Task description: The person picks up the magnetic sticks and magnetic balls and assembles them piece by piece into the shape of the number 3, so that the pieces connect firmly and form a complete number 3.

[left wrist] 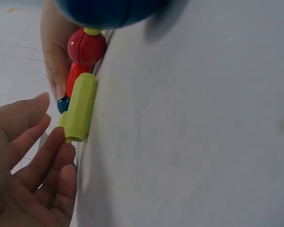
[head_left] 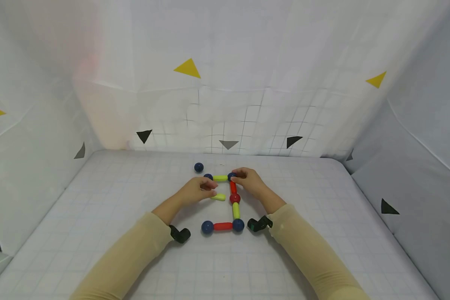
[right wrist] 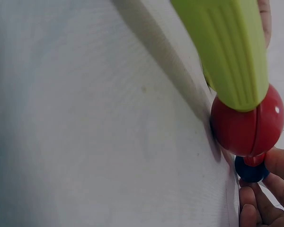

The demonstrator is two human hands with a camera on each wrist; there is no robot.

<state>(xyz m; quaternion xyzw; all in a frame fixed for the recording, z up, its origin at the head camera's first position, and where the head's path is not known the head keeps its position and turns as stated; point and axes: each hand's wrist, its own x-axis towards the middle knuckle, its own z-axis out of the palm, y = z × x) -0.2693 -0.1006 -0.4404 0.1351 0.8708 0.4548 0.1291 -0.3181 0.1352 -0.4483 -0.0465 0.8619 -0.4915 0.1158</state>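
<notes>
My right hand (head_left: 249, 182) pinches a dark blue ball (head_left: 231, 176) at the far corner of a chain of balls and rods. From that ball a red rod (head_left: 233, 187) runs toward me to a red ball (head_left: 234, 198), and a yellow-green rod (head_left: 220, 178) runs left to another blue ball (head_left: 208, 177). My left hand (head_left: 196, 191) is just left of the chain, thumb and fingers apart with nothing between them. Its fingertips are close to a loose yellow-green rod (left wrist: 83, 106). In the right wrist view, thumb and fingers surround the blue ball (right wrist: 251, 170).
Nearer me, the chain goes on through a yellow-green rod (head_left: 236, 211), a blue ball (head_left: 238, 225), a red rod (head_left: 223, 226) and an end blue ball (head_left: 207, 227). A separate blue ball (head_left: 198, 167) lies at the back. White sheeting (head_left: 225, 116) stands behind the table.
</notes>
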